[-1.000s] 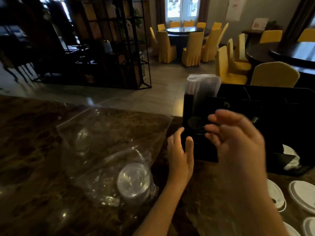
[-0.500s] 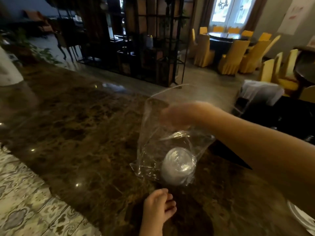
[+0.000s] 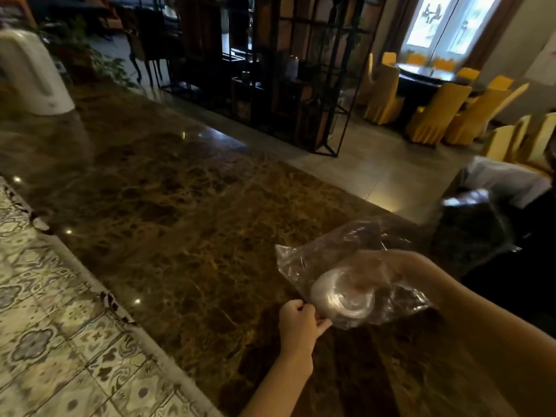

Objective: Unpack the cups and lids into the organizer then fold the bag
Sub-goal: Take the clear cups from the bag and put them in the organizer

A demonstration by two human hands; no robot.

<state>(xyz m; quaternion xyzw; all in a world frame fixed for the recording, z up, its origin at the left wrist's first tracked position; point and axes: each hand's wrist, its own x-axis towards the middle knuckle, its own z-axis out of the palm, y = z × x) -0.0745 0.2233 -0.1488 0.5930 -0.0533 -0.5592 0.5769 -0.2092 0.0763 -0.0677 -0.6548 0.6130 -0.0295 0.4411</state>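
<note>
Bag [image 3: 346, 266] on worktop [image 3: 180, 206], lid stack [image 3: 343, 296] inside | left hand [image 3: 298, 325] pinches bag's near edge; right hand [image 3: 376, 272] reaches inside, grip unclear through film | we judge: anchor edge, draw stack straight out toward organizer [image 3: 469, 233].

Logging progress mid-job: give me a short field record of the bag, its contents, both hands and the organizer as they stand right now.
bag: clear plastic bag, lying on the marble counter
contents: stack of clear lids inside the bag
right hand: right hand reaches inside the bag toward the lids; grip blurred by the plastic
left hand: left hand pinches the bag's near edge
organizer: black organizer at the right, apart from the bag
bag folded: no
</note>
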